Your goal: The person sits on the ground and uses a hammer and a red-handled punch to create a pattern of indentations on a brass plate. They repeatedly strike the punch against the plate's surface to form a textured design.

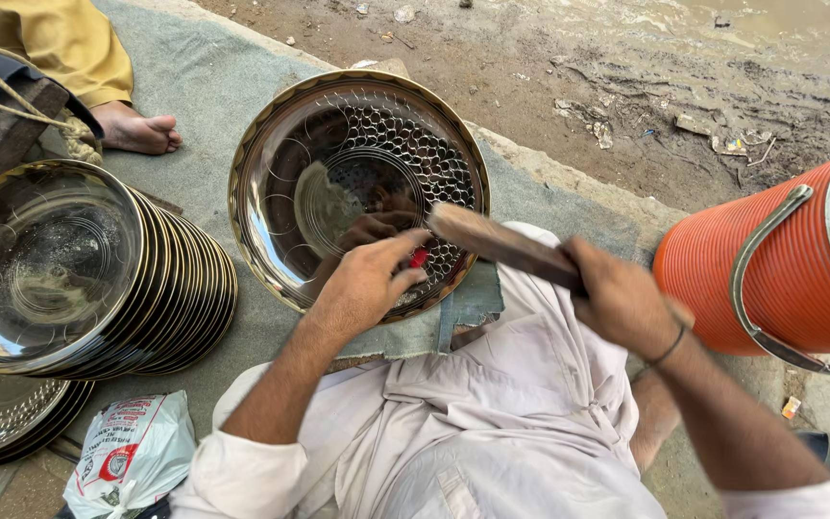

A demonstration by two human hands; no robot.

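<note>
A shiny round metal tray (319, 144) with a gold rim and a punched scale-like pattern lies in front of me on a grey cloth. My left hand (367, 281) rests on its near edge, pinching a small red-tipped punch tool (419, 258) upright against the metal. My right hand (622, 303) grips the handle of a wooden mallet (492, 242), whose head hangs just above the punch.
A tilted stack of similar trays (79, 279) sits at the left, with more trays (2, 418) beneath. An orange ribbed cooler (770, 269) stands at the right. Another person's bare foot (136, 130) is at top left. A plastic bag (132, 457) lies near my knee. Muddy ground lies beyond.
</note>
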